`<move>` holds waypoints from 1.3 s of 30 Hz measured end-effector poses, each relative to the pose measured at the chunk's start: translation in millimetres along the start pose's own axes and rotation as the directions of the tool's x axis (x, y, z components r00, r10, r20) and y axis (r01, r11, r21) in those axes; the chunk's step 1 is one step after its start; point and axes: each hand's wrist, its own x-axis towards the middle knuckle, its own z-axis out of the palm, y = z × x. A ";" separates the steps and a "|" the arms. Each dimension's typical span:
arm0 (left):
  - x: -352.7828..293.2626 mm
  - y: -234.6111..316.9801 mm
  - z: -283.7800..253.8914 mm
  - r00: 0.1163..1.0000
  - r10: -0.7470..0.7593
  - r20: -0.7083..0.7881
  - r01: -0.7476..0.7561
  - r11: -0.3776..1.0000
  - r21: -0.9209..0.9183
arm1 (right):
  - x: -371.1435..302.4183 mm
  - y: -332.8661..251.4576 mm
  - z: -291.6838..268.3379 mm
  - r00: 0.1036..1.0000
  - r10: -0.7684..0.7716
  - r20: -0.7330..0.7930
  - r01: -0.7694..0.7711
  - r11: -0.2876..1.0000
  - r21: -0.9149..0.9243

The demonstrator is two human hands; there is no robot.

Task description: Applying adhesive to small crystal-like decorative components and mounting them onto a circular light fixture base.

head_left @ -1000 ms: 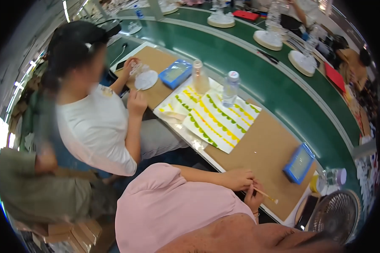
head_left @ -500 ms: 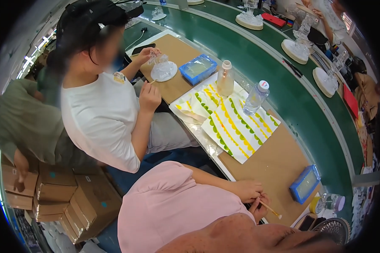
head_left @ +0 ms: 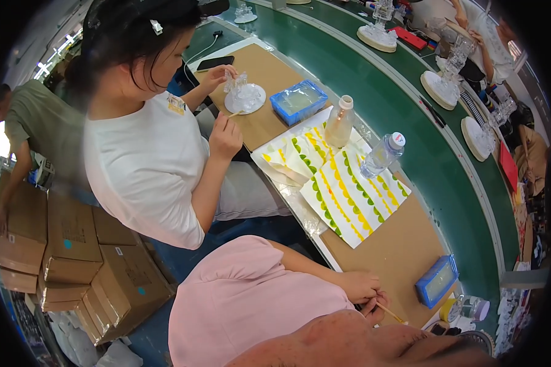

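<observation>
At the near edge of the brown work board [head_left: 404,226], my two hands meet in front of my pink top. My left hand [head_left: 358,286] is closed, its fingertips against the right; what they hold, if anything, is hidden. Partly covered by it, my right hand [head_left: 372,311] grips a thin paintbrush [head_left: 390,312], whose tip points toward the lower right. A blue-rimmed rectangular box with a pale inside [head_left: 436,281] lies to the right of my hands. Beyond them is a white sheet with green and yellow scallops [head_left: 349,199].
A cloudy bottle [head_left: 340,122] and a clear capped bottle [head_left: 382,156] stand on the patterned sheet. At left, a co-worker in white [head_left: 144,159] holds a thin stick beside a clear figure [head_left: 245,98]. Cartons [head_left: 128,287] are stacked behind. A green conveyor [head_left: 434,159] curves past the board.
The view has shifted slightly, and the co-worker's head has tipped forward. My hands stay together with the paintbrush at nearly the same place. A person behind at left has moved.
</observation>
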 end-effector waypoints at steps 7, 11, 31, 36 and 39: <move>-0.4 0.8 -0.7 1.000 -0.010 -0.014 0.010 0.999 -0.033 | -2.6 3.3 4.4 0.999 0.009 -0.046 -0.008 1.000 0.022; -0.7 1.3 -2.4 1.000 -0.009 0.000 0.009 0.999 -0.046 | -6.9 9.7 5.8 0.997 -0.007 -0.072 0.011 0.999 0.048; -2.5 -1.4 4.9 0.999 -0.029 -0.036 0.027 0.999 -0.047 | -0.9 -3.4 2.5 1.000 0.024 -0.020 -0.025 0.999 -0.047; -1.4 -2.8 4.3 1.000 -0.020 -0.011 0.019 0.998 -0.055 | -1.2 -3.1 3.3 0.999 0.005 -0.032 -0.006 0.999 -0.043; -0.3 2.6 -3.2 0.998 -0.045 0.034 0.045 0.999 -0.027 | 1.1 -3.4 4.0 1.000 -0.017 -0.020 0.016 0.998 -0.055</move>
